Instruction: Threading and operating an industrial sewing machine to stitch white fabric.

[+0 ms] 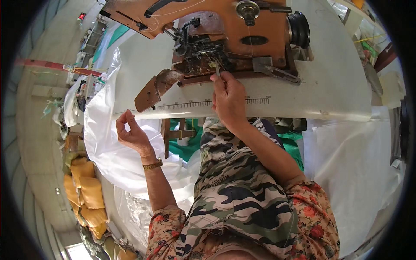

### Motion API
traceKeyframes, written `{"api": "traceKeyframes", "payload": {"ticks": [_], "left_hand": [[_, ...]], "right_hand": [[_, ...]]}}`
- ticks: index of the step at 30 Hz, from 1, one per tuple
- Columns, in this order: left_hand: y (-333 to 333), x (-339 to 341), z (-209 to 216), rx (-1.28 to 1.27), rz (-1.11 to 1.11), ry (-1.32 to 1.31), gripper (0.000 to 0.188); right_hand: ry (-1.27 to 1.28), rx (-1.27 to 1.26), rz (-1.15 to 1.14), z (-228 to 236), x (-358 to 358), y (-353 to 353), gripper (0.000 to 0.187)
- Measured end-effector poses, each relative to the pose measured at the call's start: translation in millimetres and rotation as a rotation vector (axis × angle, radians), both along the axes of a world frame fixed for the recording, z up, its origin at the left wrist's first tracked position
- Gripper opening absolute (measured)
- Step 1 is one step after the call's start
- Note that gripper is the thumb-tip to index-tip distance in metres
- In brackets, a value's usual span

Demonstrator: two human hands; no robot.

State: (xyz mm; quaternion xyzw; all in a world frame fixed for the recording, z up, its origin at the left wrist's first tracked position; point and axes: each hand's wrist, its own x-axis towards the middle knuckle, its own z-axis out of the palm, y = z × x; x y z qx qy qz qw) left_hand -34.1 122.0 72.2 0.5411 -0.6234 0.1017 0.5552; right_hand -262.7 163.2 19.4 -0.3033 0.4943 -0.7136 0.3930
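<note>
An orange-brown industrial sewing machine (232, 26) stands on the pale table, its greasy black inner mechanism (201, 54) exposed. At the front of that mechanism, my right hand (229, 97) is closed on slim metal tweezers (217, 69), whose tip reaches in among fine threads. A hinged brown cover plate (149, 93) hangs swung out to the left of the machine. Just below this plate, by the table edge, my left hand (133, 132) is raised in a pinch. Whether a thread runs between its fingertips cannot be made out.
A printed ruler scale (195, 104) runs along the front of the table (338, 93). White sheeting (104, 112) drapes over the left side, and more white fabric (346, 164) hangs at the right. Yellow bundles (89, 186) lie on the floor at the left.
</note>
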Motion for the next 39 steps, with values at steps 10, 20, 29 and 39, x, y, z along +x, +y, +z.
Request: {"api": "traceKeyframes", "payload": {"ticks": [10, 20, 29, 39], "left_hand": [[-50.2, 31.7, -35.0, 0.116, -0.022, 0.064, 0.025], [-94.3, 31.5, -61.9, 0.204, -0.254, 0.333, 0.022], [-112.3, 28.3, -72.1, 0.357, -0.475, 0.621, 0.018], [-115.5, 24.8, -71.9, 0.386, -0.23, 0.265, 0.021]], "right_hand": [[0.218, 0.065, -0.17, -1.0, 1.3, -17.7, 0.02], [0.251, 0.066, -0.193, -14.0, 5.2, -33.0, 0.018], [0.165, 0.105, -0.207, 0.8, 3.1, -33.5, 0.026], [0.152, 0.069, -0.193, -7.3, 12.0, -43.4, 0.02]]}}
